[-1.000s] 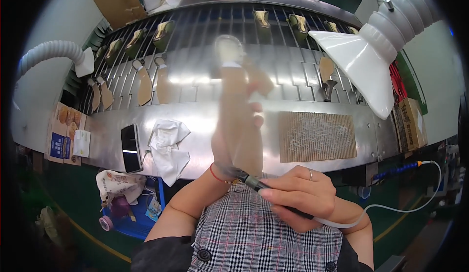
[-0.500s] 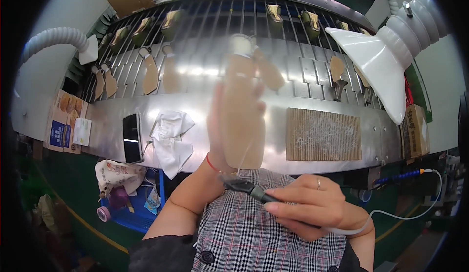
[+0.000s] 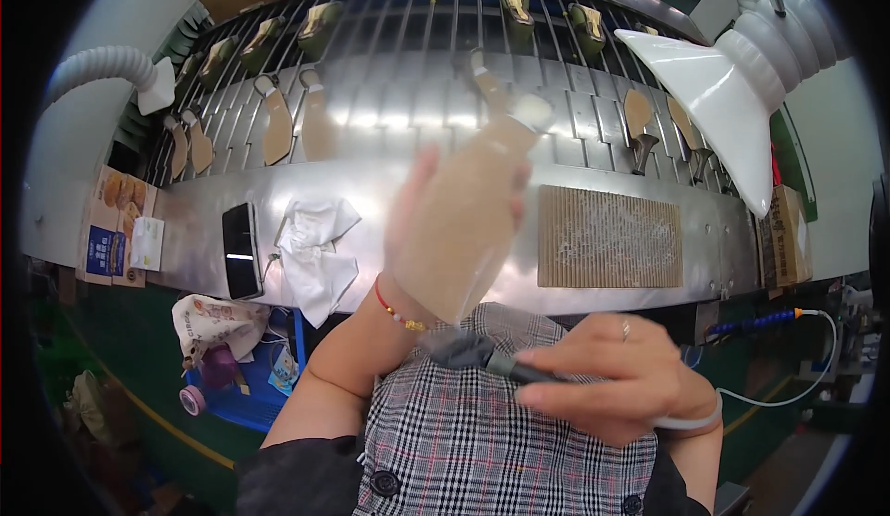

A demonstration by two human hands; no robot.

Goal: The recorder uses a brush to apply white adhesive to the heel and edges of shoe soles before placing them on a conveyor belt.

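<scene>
My left hand [image 3: 408, 215] is wrapped round a beige shoe sole [image 3: 468, 210], holding it up in front of me. The sole is tilted, its narrow heel end, with a whitish end piece [image 3: 530, 111], pointing far right. My right hand [image 3: 616, 372] grips a dark handheld tool [image 3: 505, 366] with a blurred, brush-like tip. This tip sits just below the sole's near edge; whether they touch I cannot tell. From my right hand a white tube [image 3: 691, 420] runs past the wrist to the right.
A slatted metal conveyor [image 3: 408, 127] carries several soles and shoes. On the steel bench lie a phone [image 3: 243, 252], a white cloth [image 3: 318, 252] and a ridged, glue-spotted cardboard pad [image 3: 610, 238]. A white hood [image 3: 718, 108] overhangs the right; a blue crate [image 3: 250, 405] stands low left.
The sole has turned from upright to slanted, its heel end swinging right and its near end left. The right hand and tool have shifted slightly right. The view has moved a little.
</scene>
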